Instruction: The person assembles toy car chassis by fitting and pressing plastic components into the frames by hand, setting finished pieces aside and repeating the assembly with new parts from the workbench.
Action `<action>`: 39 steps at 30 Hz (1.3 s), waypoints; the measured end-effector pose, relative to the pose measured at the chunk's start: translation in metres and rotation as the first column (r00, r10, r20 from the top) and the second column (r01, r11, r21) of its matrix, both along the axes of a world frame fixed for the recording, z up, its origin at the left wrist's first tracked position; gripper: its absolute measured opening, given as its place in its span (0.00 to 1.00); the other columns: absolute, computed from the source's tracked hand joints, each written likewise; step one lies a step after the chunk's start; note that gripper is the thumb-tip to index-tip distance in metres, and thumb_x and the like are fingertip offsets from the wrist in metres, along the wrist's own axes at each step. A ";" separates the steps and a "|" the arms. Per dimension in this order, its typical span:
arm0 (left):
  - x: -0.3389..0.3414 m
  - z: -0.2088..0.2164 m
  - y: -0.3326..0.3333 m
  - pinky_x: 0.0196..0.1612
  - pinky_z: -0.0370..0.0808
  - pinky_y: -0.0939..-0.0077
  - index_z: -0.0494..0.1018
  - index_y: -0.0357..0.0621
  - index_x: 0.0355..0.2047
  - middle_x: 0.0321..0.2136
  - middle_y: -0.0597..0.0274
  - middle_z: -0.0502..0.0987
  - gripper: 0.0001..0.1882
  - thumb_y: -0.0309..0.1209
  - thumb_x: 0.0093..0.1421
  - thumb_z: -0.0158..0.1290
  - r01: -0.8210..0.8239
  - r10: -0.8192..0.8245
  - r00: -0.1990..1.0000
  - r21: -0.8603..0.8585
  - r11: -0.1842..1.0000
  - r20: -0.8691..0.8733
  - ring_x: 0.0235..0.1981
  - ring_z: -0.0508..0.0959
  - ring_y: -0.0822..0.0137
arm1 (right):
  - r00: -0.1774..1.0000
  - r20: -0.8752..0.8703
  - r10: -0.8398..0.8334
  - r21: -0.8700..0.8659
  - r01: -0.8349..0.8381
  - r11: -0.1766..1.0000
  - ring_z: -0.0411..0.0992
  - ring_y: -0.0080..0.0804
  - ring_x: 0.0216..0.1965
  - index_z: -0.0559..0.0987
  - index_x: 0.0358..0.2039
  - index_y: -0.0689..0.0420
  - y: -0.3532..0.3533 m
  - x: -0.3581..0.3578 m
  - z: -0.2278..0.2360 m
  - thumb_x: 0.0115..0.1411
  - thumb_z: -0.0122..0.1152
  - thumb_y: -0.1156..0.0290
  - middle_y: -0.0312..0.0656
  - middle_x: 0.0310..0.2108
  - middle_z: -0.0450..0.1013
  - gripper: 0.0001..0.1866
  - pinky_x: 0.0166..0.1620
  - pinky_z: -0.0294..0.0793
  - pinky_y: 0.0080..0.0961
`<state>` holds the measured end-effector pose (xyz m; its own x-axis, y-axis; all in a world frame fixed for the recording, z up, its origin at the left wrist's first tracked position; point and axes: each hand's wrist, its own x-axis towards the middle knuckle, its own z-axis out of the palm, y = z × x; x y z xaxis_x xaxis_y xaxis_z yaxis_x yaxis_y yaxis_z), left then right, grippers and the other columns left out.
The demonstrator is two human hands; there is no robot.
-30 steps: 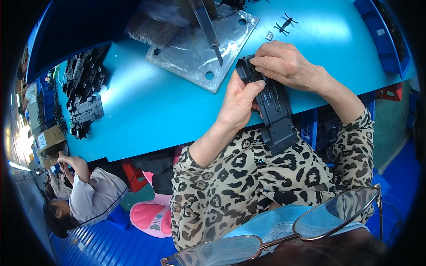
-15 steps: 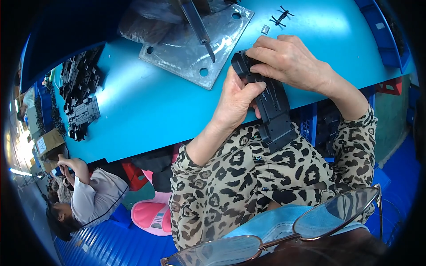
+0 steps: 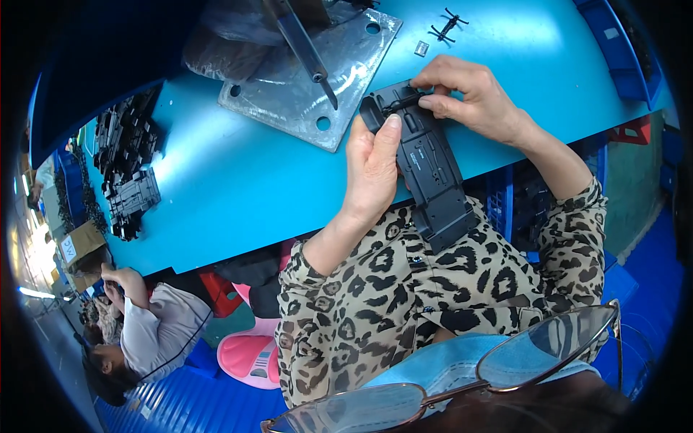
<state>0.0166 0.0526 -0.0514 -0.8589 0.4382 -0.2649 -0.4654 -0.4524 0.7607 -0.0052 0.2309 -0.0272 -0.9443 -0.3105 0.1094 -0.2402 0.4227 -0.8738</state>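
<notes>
A long black plastic chassis-like part (image 3: 426,162) with ribs and small raised details slants from above the bench down to my lap. My left hand (image 3: 372,162) grips its left side near the far end, with the thumb on top and the other fingers mostly hidden beneath. A narrow black bar (image 3: 401,105) lies across that far end, close to my left thumb tip. At the far right corner, my right hand (image 3: 469,97) has its thumb and index finger closed together. Whether they pinch the bar's end or the part's edge, I cannot tell.
On the blue bench (image 3: 238,195) lie a metal plate with holes (image 3: 289,108), a small black four-legged piece (image 3: 449,26) and a small silvery square (image 3: 421,48). Black parts (image 3: 126,144) are piled at left. A blue bin (image 3: 617,58) stands far right. Another person (image 3: 162,325) sits at left.
My left thumb has shifted toward the part's far end, and my right fingers have moved out to its corner. More of the part's upper face and the bar now show.
</notes>
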 end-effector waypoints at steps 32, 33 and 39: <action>-0.005 0.007 -0.005 0.37 0.73 0.78 0.62 0.37 0.42 0.35 0.59 0.72 0.12 0.30 0.61 0.39 0.014 -0.024 0.989 0.068 0.998 0.148 0.33 0.74 0.72 | 0.962 -0.032 0.273 0.341 -0.246 0.907 0.71 0.41 0.30 0.74 0.33 0.66 0.006 -0.013 0.017 0.49 0.56 0.75 0.48 0.26 0.70 0.11 0.34 0.70 0.31; -0.005 0.006 -0.004 0.37 0.73 0.78 0.62 0.37 0.42 0.35 0.59 0.72 0.12 0.30 0.61 0.39 0.010 -0.020 0.988 0.065 0.998 0.153 0.33 0.74 0.73 | 0.956 -0.065 0.288 0.377 -0.243 0.894 0.71 0.41 0.29 0.74 0.33 0.66 0.006 -0.013 0.016 0.50 0.55 0.75 0.47 0.25 0.70 0.10 0.34 0.70 0.32; -0.005 0.007 -0.001 0.38 0.72 0.78 0.63 0.37 0.42 0.35 0.59 0.72 0.12 0.30 0.61 0.39 -0.010 -0.002 0.987 0.073 0.997 0.162 0.34 0.73 0.73 | 0.929 -0.103 0.356 0.413 -0.286 0.865 0.70 0.41 0.27 0.73 0.32 0.66 0.010 -0.015 0.016 0.50 0.55 0.75 0.46 0.23 0.69 0.09 0.32 0.69 0.33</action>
